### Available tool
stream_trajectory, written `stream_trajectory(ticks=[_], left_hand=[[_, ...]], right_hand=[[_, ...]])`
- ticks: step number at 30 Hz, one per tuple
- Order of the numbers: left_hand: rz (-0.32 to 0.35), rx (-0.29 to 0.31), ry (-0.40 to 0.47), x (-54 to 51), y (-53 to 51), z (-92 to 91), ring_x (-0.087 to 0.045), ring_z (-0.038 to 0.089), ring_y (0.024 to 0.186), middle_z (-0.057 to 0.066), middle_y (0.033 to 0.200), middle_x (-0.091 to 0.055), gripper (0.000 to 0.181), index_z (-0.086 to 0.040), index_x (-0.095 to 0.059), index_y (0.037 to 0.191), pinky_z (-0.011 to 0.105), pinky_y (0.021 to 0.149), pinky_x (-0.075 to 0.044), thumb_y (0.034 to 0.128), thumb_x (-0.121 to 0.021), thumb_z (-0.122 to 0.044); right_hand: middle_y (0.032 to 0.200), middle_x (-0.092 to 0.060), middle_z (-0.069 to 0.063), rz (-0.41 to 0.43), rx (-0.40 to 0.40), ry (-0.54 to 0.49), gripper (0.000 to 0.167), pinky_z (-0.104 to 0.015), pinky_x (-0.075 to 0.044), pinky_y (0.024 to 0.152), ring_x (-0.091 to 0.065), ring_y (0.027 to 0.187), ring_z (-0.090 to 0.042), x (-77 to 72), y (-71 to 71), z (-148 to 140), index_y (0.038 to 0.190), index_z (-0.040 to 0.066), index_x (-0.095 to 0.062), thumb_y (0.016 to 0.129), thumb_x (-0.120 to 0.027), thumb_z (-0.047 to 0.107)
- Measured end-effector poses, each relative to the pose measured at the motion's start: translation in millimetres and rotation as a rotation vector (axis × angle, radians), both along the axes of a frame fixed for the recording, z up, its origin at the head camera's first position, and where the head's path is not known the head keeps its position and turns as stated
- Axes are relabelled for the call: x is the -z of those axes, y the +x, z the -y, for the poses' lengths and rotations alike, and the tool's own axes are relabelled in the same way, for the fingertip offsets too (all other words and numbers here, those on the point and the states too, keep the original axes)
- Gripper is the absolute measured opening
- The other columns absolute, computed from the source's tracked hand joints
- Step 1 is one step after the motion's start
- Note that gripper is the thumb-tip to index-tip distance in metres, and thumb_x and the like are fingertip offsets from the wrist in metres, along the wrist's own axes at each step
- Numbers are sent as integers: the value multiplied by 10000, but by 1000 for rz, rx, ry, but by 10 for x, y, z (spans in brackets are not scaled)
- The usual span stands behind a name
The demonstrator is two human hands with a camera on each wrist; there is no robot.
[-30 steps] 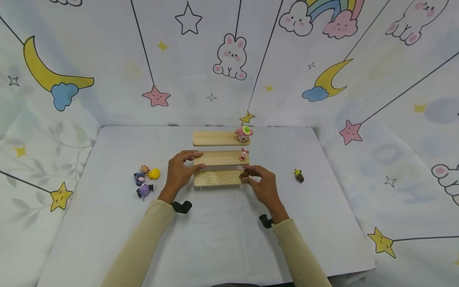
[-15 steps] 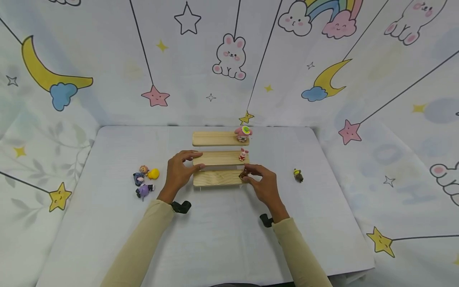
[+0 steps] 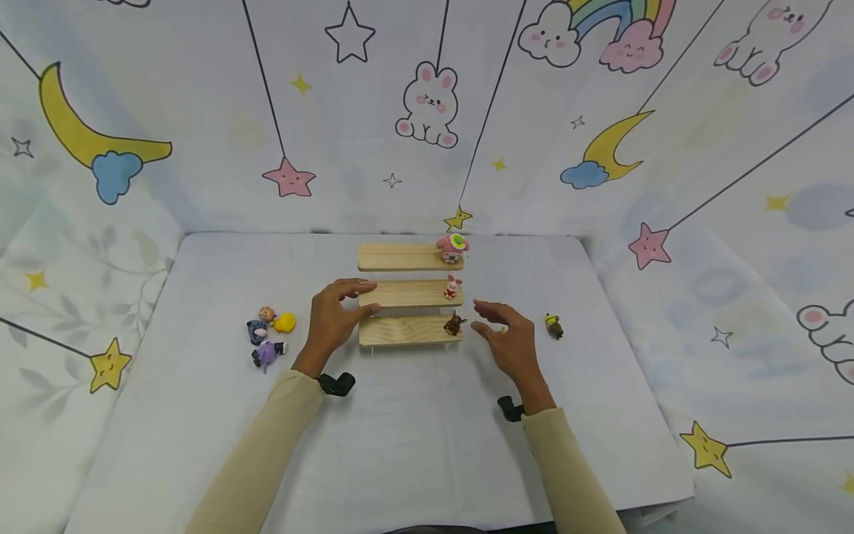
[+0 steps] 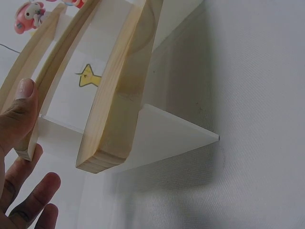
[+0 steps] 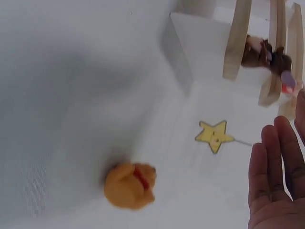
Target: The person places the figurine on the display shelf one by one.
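A three-tier wooden shelf (image 3: 400, 331) with white supports stands at the table's middle. My left hand (image 3: 338, 317) grips the left end of its middle board (image 4: 62, 52), thumb on one side and fingers on the other. On the right end of the lowest board sits a small brown figurine (image 3: 454, 324). Just right of it, apart from it, is my right hand (image 3: 512, 340), holding nothing, its fingers extended (image 5: 276, 176). A pink-and-white rabbit-like figurine (image 3: 452, 287) is on the middle board, and a pink figurine with a green-and-yellow top (image 3: 453, 249) on the top board.
Several small figurines (image 3: 268, 354) lie grouped on the table left of the shelf. A yellow-and-dark figurine (image 3: 554, 326) is to the right. An orange figurine with a red band (image 5: 129, 186) shows in the right wrist view. A patterned cloth wall rises behind.
My right hand has let go of the brown figurine and moved right, leaving it on the lowest board. My left hand keeps its grip on the shelf.
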State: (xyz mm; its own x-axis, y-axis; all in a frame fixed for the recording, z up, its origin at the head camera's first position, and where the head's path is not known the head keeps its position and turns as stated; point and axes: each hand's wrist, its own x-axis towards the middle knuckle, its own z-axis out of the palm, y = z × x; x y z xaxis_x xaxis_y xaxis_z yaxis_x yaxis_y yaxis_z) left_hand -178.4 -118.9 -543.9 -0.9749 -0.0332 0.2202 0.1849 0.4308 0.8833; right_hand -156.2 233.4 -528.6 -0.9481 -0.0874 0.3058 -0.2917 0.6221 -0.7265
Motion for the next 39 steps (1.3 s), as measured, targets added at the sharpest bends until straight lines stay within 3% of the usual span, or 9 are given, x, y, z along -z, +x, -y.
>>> stream_trajectory(ticks=[9, 18, 31, 39], left_hand=[[6, -5, -4, -19, -4, 6, -674, 321, 1144, 48, 1339, -742, 464, -208, -800, 1268, 550, 1048, -517, 826, -924, -269], [13, -4, -3, -19, 1, 4, -676, 353, 1169, 50, 1341, -740, 467, -205, -798, 1272, 526, 1048, -521, 826, -924, -266], [24, -11, -11, -20, 1, -8, -672, 362, 1163, 50, 1343, -739, 476, -211, -801, 1268, 499, 1006, -519, 814, -935, -265], [6, -8, -4, -21, 0, -8, -674, 326, 1149, 56, 1342, -741, 479, -203, -799, 1271, 549, 1047, -511, 814, -934, -256]], right_hand=[[1248, -778, 2, 48, 95, -28, 412, -437, -559, 1025, -698, 1145, -195, -56, -7, -288, 1320, 231, -747, 923, -840, 175], [1234, -782, -43, 114, 159, 32, 398, -473, -571, 989, -707, 1126, -253, 50, 16, -421, 1303, 192, -753, 917, -852, 188], [1236, -762, -136, 213, 186, 157, 389, -498, -597, 925, -727, 1087, -335, 266, 33, -496, 1272, 89, -758, 898, -865, 108], [1166, -769, -193, 255, 181, 192, 432, -514, -619, 874, -743, 1014, -356, 292, 52, -518, 1316, 67, -738, 900, -853, 70]])
